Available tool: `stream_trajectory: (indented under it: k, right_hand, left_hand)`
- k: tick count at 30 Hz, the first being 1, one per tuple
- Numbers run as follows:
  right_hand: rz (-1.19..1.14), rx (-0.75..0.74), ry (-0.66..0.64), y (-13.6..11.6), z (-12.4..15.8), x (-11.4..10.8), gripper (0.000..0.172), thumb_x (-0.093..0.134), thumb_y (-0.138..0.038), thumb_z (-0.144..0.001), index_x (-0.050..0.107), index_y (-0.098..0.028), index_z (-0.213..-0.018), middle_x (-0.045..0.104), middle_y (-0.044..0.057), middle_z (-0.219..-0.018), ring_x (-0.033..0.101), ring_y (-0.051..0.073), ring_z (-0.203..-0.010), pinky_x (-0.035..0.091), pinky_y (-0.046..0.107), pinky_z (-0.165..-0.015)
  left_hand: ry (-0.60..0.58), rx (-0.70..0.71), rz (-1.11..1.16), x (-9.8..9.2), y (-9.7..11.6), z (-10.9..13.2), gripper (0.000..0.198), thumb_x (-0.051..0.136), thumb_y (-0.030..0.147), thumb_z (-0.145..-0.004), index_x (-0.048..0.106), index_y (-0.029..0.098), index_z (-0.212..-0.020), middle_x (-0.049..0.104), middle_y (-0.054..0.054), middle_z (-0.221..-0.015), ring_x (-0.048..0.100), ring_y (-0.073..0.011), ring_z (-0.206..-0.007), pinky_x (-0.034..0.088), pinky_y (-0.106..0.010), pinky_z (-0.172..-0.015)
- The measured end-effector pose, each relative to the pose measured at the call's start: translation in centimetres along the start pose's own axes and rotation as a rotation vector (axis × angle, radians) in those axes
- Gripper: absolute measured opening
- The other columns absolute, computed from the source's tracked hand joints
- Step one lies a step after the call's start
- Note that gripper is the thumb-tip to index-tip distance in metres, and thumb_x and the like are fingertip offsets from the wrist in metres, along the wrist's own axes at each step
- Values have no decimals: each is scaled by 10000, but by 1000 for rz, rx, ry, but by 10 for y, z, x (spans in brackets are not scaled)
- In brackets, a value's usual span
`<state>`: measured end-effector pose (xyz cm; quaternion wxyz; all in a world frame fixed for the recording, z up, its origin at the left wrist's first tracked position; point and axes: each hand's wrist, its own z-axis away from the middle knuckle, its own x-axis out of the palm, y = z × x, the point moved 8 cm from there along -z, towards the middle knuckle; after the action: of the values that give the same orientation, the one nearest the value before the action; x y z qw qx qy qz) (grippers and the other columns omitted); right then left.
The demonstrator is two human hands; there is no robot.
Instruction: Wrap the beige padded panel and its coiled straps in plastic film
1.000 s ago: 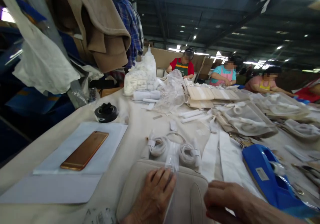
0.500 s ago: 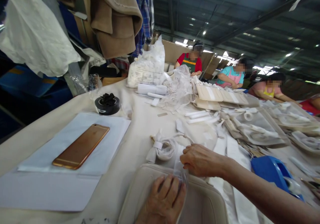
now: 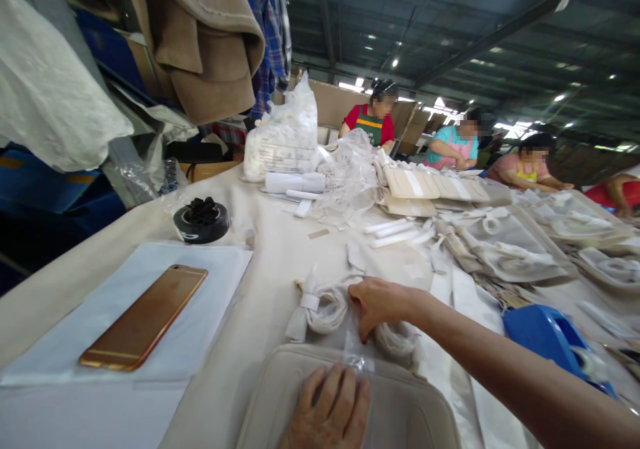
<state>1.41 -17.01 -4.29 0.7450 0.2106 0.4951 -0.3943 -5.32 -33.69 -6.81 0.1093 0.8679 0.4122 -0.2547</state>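
My left hand [image 3: 330, 412] lies flat, fingers spread, on a beige padded piece [image 3: 405, 409] at the near edge, pinning the end of a thin clear plastic bag [image 3: 356, 349]. My right hand [image 3: 377, 302] reaches in from the right and rests on that bag, fingers curled down, between two coiled white cord bundles [image 3: 320, 305]. The second bundle [image 3: 397, 339] lies just under its palm. What the right fingers pinch, if anything, is hidden.
A gold phone [image 3: 145, 319] lies on white sheets at the left, with a black tape roll [image 3: 201, 221] behind it. A blue tape dispenser [image 3: 555, 332] sits at the right. Piles of beige pieces and plastic bags cover the far table, where three other people work. Coats hang at the upper left.
My right hand came up from the near edge, reached forward over the bag, then settled lower between the cord bundles. The left hand stayed flat on the padded piece.
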Motion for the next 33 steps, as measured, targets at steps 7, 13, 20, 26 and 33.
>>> stream_trajectory:
  k: [7,13,20,26,33]
  right_hand:
    - [-5,97,248,37,15,-21,226,767,-171,-675,652,-155,-869,656,14,-773,589,143,-694,403,213,-583]
    - [-5,-22,596,-32,81,10,202,426,-118,-903,621,-166,-918,638,77,-887,559,195,-849,427,336,-786]
    - [-38,-170,845,-71,116,55,297,411,-105,-896,580,-135,-1139,642,119,-1112,574,236,-1018,495,390,-876]
    - [-50,-181,894,-66,118,52,293,400,-140,-918,595,-138,-1138,648,121,-1115,580,237,-1014,519,423,-875]
    - [-61,-175,927,-68,120,55,280,415,-143,-915,602,-148,-1124,646,115,-1115,574,243,-1028,511,423,-882]
  left_hand:
    - [-67,17,9,-2,-1,-2,337,326,171,-936,653,195,-1015,650,-43,-1002,513,-189,-1019,304,-341,-946]
    - [-274,-27,167,-5,-2,-3,341,384,160,-857,594,136,-1124,634,-93,-1120,496,-220,-1107,334,-370,-967]
    - [-190,-436,556,-40,-37,-7,260,386,44,-846,598,172,-925,652,-52,-909,611,-132,-892,509,-236,-806]
    - [-449,-635,334,-60,-17,49,126,459,143,-865,567,207,-869,611,-21,-767,620,-154,-711,506,-241,-626]
    - [-577,-905,166,-50,-5,67,64,527,159,-782,537,200,-829,596,-30,-786,620,-196,-735,489,-304,-654]
